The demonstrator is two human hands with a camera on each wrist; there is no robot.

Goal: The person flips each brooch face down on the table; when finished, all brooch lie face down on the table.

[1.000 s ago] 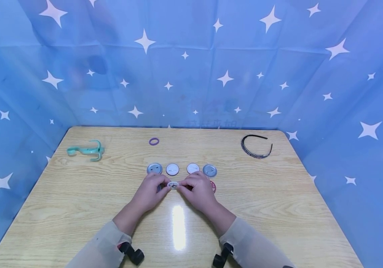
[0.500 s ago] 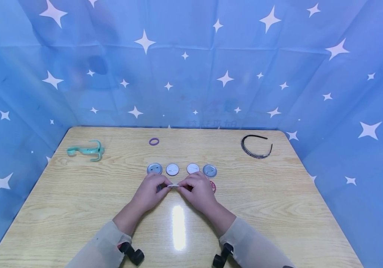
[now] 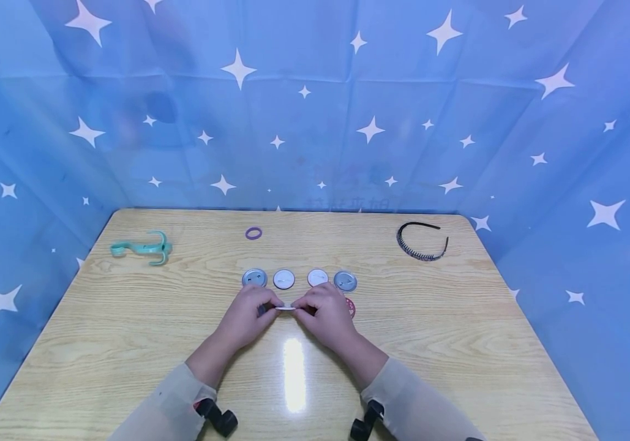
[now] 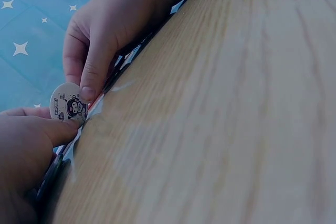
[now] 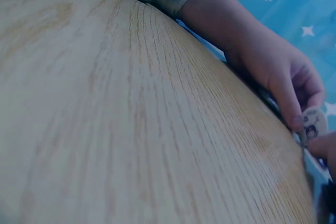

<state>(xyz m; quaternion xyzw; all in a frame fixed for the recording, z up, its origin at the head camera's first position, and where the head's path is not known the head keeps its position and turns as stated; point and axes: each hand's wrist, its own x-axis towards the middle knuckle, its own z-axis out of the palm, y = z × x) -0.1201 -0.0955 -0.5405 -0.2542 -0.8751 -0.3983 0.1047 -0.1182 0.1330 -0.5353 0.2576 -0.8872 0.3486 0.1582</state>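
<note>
A round white pin badge [image 3: 285,308] stands nearly edge-on to the head view, pinched on both sides. My left hand [image 3: 245,316] holds its left edge between thumb and fingers, and my right hand [image 3: 327,313] holds the right edge likewise. Its printed cartoon face shows in the left wrist view, where the badge [image 4: 59,102] appears upright. Just beyond the hands lie a grey badge [image 3: 254,277], a white badge [image 3: 284,279], another white badge [image 3: 317,277] and another grey badge [image 3: 345,281]. A red badge [image 3: 351,308] is partly covered by my right hand.
On the wooden table [image 3: 447,343], a teal clawed holder [image 3: 146,247] lies at the back left. A purple ring [image 3: 253,233] is at the back middle, and a black toothed headband [image 3: 422,245] at the back right. A blue starry curtain [image 3: 315,110] hangs behind.
The held badge has tipped from showing some of its face to nearly edge-on in the head view. Both hands have stayed in place and kept their pinch.
</note>
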